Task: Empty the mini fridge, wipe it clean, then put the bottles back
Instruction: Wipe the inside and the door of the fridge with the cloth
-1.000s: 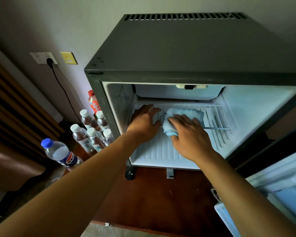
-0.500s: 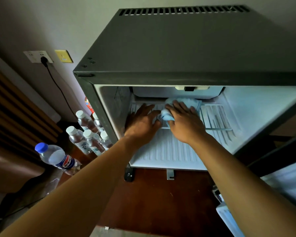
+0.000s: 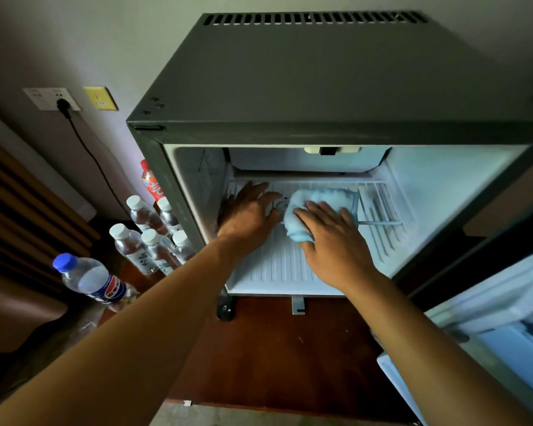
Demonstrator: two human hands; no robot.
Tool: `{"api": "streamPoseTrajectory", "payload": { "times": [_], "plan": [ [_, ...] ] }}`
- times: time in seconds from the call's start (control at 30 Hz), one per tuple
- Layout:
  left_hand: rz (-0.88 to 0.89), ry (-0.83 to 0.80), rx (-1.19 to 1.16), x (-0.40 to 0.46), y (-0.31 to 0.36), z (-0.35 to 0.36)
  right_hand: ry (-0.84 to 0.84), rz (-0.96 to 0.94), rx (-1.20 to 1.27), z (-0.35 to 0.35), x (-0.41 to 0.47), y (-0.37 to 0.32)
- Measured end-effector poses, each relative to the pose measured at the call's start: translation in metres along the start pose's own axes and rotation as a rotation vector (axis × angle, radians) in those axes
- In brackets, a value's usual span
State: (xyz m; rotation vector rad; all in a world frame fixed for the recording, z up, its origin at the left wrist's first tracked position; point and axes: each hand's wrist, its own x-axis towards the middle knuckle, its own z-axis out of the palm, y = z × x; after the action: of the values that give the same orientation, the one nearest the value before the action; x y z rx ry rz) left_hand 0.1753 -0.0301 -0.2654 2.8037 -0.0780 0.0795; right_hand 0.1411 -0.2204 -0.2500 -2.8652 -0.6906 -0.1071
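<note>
The dark grey mini fridge stands open, its white inside holding no bottles. My right hand presses a light blue cloth flat on the white ribbed shelf, fingers straight. My left hand rests flat on the shelf beside the cloth, near the left inner wall. Several small clear water bottles with white caps stand on the floor left of the fridge. A red-labelled bottle stands behind them. A bigger bottle with a blue cap stands nearer to me.
The fridge door hangs open at the lower right, its white inner racks showing. A black plug and cable run from a wall socket down behind the bottles. Dark wooden floor lies in front of the fridge. A slatted wooden panel fills the left.
My right hand slid the cloth toward the back of the shelf, then drew it forward and rightward again. My left hand stayed flat on the shelf.
</note>
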Motion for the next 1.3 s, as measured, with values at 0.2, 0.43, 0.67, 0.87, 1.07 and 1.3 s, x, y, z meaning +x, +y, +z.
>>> {"api": "streamPoseTrajectory", "payload": {
  "times": [0.2, 0.43, 0.67, 0.87, 1.07, 1.3],
  "plan": [
    [-0.010, 0.002, -0.002, 0.001, -0.001, 0.001, -0.015, 0.001, 0.049, 0.001, 0.024, 0.010],
    [-0.001, 0.030, 0.002, 0.001, -0.002, 0.003, 0.020, 0.020, 0.044, 0.000, 0.055, 0.012],
    [-0.012, 0.051, -0.045, 0.001, -0.002, 0.003, -0.022, 0.055, 0.108, -0.003, 0.034, 0.015],
    [-0.041, 0.070, -0.203, -0.002, 0.001, -0.005, 0.016, 0.069, 0.038, -0.008, -0.014, 0.025],
    [0.026, 0.046, -0.226, 0.002, 0.005, -0.005, 0.026, 0.035, -0.070, -0.009, -0.005, 0.025],
    [0.107, 0.006, -0.054, 0.016, 0.011, 0.009, 0.050, 0.080, -0.058, 0.000, 0.027, 0.028]
  ]
}}
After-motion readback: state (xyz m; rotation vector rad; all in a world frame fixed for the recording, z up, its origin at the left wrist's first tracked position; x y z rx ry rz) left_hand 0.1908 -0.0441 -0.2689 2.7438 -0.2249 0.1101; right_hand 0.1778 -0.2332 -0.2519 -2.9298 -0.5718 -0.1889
